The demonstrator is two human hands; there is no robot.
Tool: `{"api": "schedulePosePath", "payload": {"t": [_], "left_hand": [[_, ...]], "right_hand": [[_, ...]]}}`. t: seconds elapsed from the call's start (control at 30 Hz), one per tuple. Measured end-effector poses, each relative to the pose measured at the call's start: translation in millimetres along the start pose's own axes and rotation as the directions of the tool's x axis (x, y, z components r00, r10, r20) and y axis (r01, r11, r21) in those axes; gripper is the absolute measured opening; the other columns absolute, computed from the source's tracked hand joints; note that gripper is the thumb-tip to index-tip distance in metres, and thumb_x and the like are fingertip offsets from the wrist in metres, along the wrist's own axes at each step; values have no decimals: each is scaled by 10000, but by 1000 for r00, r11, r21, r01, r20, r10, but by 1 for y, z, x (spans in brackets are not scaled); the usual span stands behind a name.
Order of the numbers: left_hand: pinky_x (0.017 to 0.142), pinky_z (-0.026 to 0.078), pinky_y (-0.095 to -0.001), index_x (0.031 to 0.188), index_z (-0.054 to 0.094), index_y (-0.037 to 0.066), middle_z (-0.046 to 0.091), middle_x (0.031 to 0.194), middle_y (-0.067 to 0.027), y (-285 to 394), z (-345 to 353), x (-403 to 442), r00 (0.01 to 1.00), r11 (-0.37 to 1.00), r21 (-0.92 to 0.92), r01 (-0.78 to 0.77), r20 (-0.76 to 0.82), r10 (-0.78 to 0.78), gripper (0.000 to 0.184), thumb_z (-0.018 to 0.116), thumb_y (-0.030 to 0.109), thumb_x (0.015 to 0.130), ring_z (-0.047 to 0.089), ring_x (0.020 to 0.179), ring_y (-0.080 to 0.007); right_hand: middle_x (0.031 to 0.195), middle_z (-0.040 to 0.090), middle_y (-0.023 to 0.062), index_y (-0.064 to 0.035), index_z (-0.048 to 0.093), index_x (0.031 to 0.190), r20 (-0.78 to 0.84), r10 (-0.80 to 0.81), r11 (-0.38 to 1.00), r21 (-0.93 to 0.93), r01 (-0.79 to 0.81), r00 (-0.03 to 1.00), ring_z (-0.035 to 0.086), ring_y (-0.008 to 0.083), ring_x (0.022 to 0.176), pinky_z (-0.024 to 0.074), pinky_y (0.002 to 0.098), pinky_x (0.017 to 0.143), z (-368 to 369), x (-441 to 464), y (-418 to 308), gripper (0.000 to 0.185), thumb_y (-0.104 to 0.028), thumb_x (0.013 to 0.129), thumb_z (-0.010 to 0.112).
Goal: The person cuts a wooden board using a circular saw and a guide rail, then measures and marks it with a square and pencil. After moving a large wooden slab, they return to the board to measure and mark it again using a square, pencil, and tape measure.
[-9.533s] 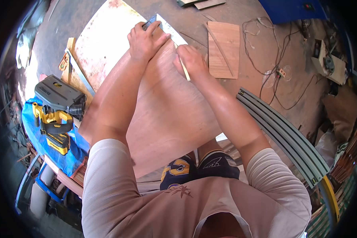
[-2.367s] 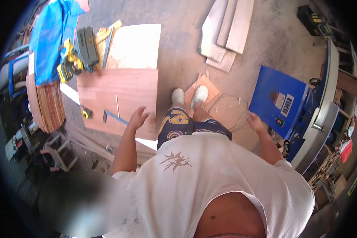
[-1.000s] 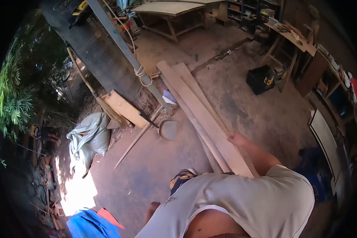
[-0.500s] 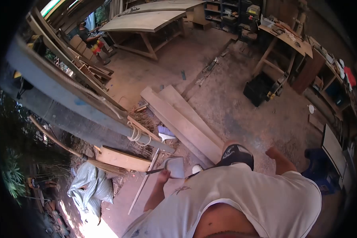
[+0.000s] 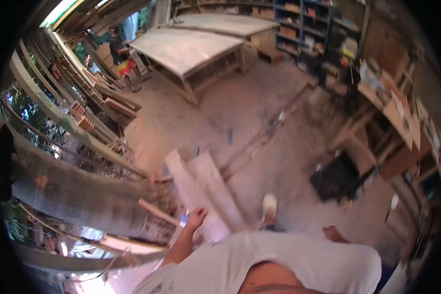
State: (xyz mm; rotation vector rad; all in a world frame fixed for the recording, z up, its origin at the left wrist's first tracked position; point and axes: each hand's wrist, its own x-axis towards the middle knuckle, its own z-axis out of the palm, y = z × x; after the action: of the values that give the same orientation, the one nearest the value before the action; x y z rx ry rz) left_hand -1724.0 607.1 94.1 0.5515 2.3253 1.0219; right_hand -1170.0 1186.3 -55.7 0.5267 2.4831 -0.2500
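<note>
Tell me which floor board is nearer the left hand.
The left board: the left hand appears over it in view, while the right board lies farther from that hand.

Brown floor [image 5: 279, 161] — wooden table [image 5: 186, 46] — shelves [image 5: 299, 36]

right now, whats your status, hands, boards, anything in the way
Left hand, right hand: both seemingly empty. Boards: on the floor, near left hand. Black bin off to the right.
</note>
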Motion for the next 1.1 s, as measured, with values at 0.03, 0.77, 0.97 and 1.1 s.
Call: {"api": "schedulePosePath", "payload": {"t": [0.03,0.77,0.97,1.1], "left_hand": [[865,512,-362,1098,658,-3,690,1025,-174,23,-1,26,992,992,3,122,-17,-122,409,663,353,896,667,947,-257],[1101,340,-466,1498,224,30,335,1493,-241,274,-176,516,886,194,-943,-271,-323,-333,792,348,616,980,386,1356,-354],[1149,249,-505,1516,178,37,282,1533,-225,349,-213,635,859,-173,-866,-468,-401,-318,852,370,648,954,299,1402,-372],[1139,253,-503,1477,345,79,402,1488,-122,368,-210,687,858,-324,-818,-475,-349,-376,849,370,714,913,374,1348,-334]], "right_hand": [[1143,650,188,-20,604,1193,-130,208,974,116,-193,969,604,362,1057,413,484,964,-15,68,30,484,-430,955,504],[1106,669,193,24,596,1220,-796,60,633,497,594,602,637,269,1048,478,357,923,-907,596,-166,545,-434,925,618],[1093,663,212,41,569,1234,-886,154,884,321,339,437,643,289,1030,496,365,887,-1019,712,-148,637,-499,900,620],[1060,684,133,-20,602,1218,-185,375,255,963,91,908,646,306,989,493,424,881,-1059,806,-114,671,-610,901,563]]}}
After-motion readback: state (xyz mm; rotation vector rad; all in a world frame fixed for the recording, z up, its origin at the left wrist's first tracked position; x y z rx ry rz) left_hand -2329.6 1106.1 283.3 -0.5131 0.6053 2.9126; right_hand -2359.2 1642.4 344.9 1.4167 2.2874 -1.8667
